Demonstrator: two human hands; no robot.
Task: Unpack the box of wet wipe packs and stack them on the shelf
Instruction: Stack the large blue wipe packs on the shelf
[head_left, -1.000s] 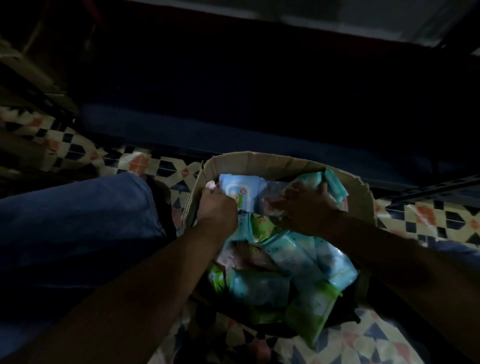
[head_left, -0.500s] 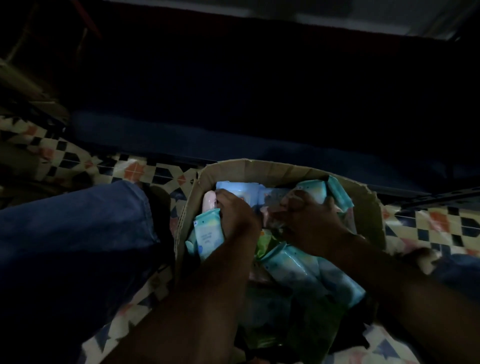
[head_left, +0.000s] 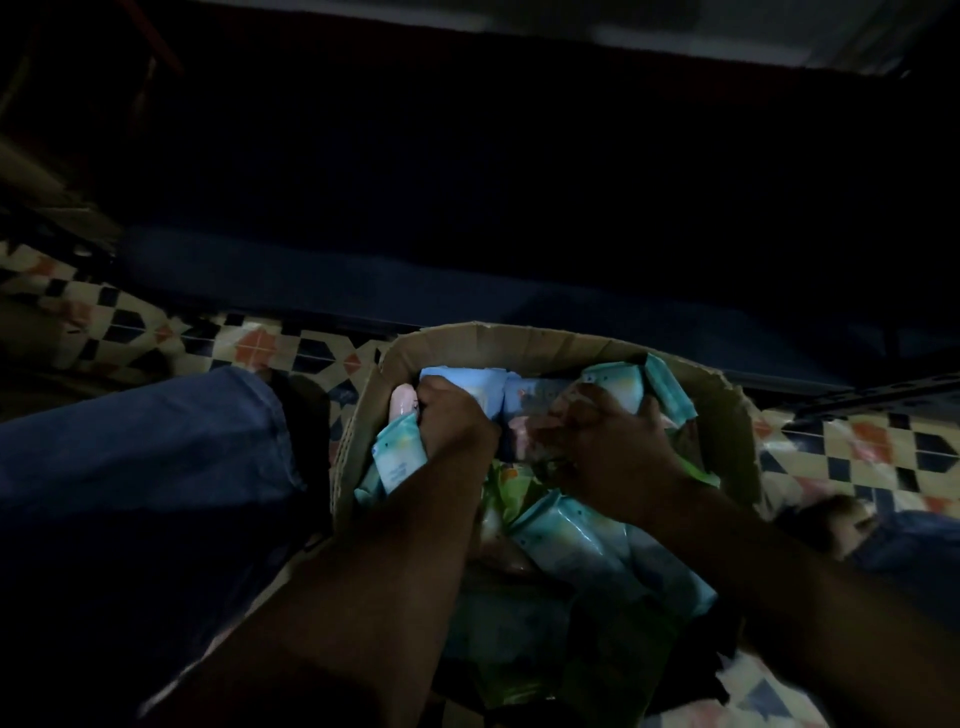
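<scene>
Both hands (head_left: 530, 441) among boxed wipe packs (head_left: 597, 551)

A dim home or small shop — patterned tile floor (head_left: 249, 348), dark shelving (head_left: 883, 395).

No legible text in the frame. Print on the wet wipe packs (head_left: 566, 540) at centre is too dim and blurred to read.

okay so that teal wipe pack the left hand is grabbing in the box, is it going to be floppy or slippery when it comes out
Probably soft rather than stiff: the teal wipe pack looks bent where the left hand grips it. Its wrapper seems glossy, so it may slide in the fingers. It likely won't roll, since the packs in the cardboard box look flat.
</scene>
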